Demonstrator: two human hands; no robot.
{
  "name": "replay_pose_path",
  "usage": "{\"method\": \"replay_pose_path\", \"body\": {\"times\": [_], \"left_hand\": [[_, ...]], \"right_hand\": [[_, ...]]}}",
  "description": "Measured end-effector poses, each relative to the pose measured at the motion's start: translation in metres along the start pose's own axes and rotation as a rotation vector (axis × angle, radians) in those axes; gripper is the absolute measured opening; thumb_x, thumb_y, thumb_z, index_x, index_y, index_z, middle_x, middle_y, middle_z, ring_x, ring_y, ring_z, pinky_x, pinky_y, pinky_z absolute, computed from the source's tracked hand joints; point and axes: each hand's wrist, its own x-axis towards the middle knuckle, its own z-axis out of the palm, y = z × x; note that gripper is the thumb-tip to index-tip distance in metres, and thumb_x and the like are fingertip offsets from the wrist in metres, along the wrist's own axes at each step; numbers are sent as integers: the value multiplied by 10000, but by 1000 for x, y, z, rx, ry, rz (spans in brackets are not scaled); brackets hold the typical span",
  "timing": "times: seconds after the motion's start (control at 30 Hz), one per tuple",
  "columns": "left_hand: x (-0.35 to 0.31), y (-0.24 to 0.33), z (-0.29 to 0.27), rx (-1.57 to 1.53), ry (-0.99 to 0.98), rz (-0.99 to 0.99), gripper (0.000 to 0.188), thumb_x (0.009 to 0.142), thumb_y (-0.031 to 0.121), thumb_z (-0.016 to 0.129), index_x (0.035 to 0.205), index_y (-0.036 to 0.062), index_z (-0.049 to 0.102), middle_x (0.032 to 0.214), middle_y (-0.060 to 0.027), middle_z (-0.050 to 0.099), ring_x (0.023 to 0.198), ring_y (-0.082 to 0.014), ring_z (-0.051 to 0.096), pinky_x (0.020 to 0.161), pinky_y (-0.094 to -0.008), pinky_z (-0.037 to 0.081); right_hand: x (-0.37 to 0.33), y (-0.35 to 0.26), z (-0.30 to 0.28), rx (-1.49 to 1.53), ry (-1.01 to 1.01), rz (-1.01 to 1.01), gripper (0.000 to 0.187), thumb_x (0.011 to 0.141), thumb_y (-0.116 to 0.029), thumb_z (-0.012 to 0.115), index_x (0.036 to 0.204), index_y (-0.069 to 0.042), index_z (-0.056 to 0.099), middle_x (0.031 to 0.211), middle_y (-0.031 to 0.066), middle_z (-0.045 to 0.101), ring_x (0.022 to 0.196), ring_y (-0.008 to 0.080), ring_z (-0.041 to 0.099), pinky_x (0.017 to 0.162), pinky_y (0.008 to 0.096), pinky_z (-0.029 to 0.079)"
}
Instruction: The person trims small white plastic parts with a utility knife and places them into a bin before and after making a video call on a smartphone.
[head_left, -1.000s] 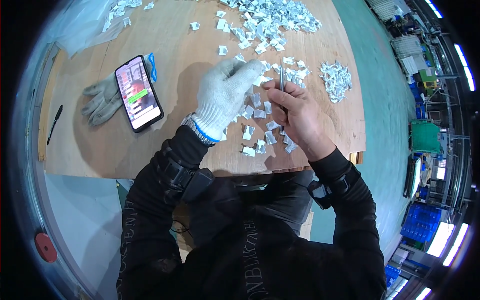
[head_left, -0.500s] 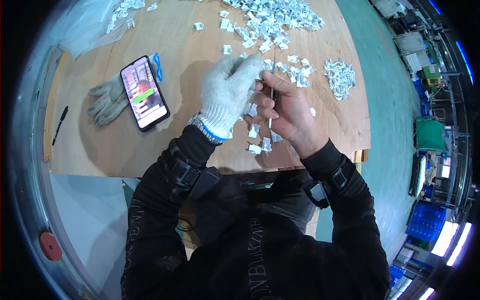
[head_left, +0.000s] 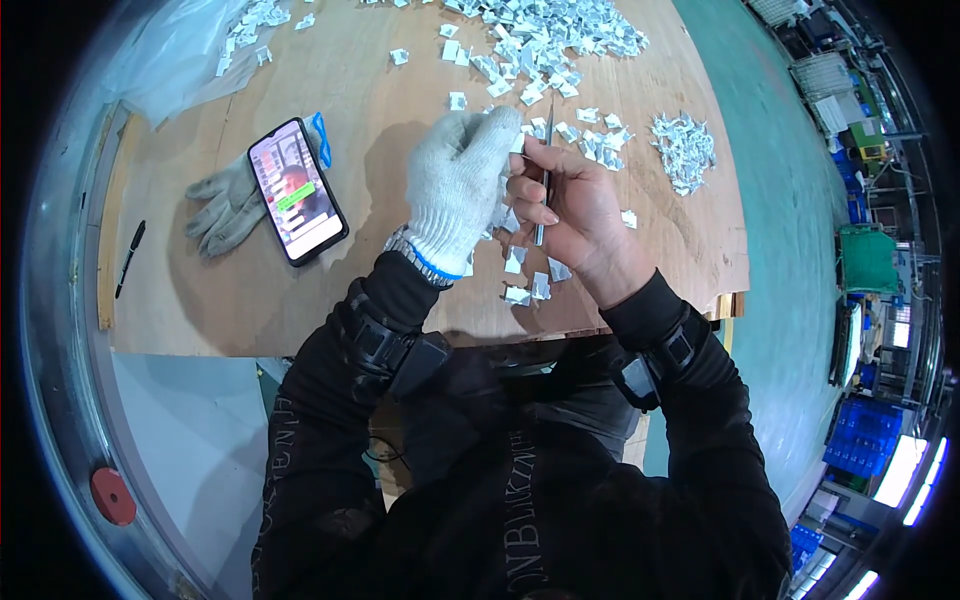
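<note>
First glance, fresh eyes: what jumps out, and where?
Likely the lit phone, lying across a grey glove at the left of the table. Then the gloved left hand and bare right hand at centre, the latter holding a thin tool. Beyond them lies a heap of silvery pieces.

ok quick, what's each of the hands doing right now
Left hand, in a white knitted glove: curled closed; whether it holds anything cannot be told.
Right hand, bare: closed around a slim straight silvery metal tool.
</note>
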Motion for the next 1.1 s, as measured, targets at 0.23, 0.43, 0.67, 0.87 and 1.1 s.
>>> {"method": "replay_pose_path", "body": {"times": [0.23, 0.43, 0.67, 0.87, 1.1], "left_hand": [[1, 3, 0, 13, 0, -9, 322, 920, 322, 730, 886, 9, 662, 709, -26, 649, 589, -86, 604, 492, -242, 467], [3, -2, -2, 41, 7, 42, 324, 917, 327, 733, 883, 12, 666, 699, -26, 652, 589, -85, 608, 493, -244, 469], [4, -3, -3, 124, 17, 41, 343, 920, 342, 724, 881, 5, 669, 689, -36, 657, 597, -88, 607, 511, -262, 476], [5, -9, -4, 147, 4, 82, 367, 924, 366, 707, 872, 4, 670, 689, -50, 661, 614, -106, 612, 552, -295, 482], [9, -23, -5, 113, -24, 173, 396, 919, 392, 693, 853, 3, 660, 686, -66, 659, 618, -120, 620, 589, -316, 503]], "right_hand": [[1, 0, 4, 43, 26, 33, 194, 1020, -139, 501, 1043, 38, 576, 906, 99, 616, 638, 116, 471, 444, 211, 331], [2, 0, 1, 20, -38, 22, 191, 1022, -141, 502, 1017, 34, 578, 889, 98, 601, 629, 112, 455, 450, 211, 331], [-1, 3, 12, -173, 15, -105, 169, 1015, -148, 532, 993, 10, 589, 741, 63, 574, 516, 94, 409, 447, 205, 318], [-4, 6, 15, -298, 67, -181, 142, 1006, -144, 550, 984, -9, 588, 711, 49, 578, 483, 87, 421, 443, 198, 315], [-2, 5, -3, -353, 9, -194, 112, 1007, -128, 548, 1004, -23, 587, 831, 58, 618, 567, 92, 491, 441, 204, 338]]}}
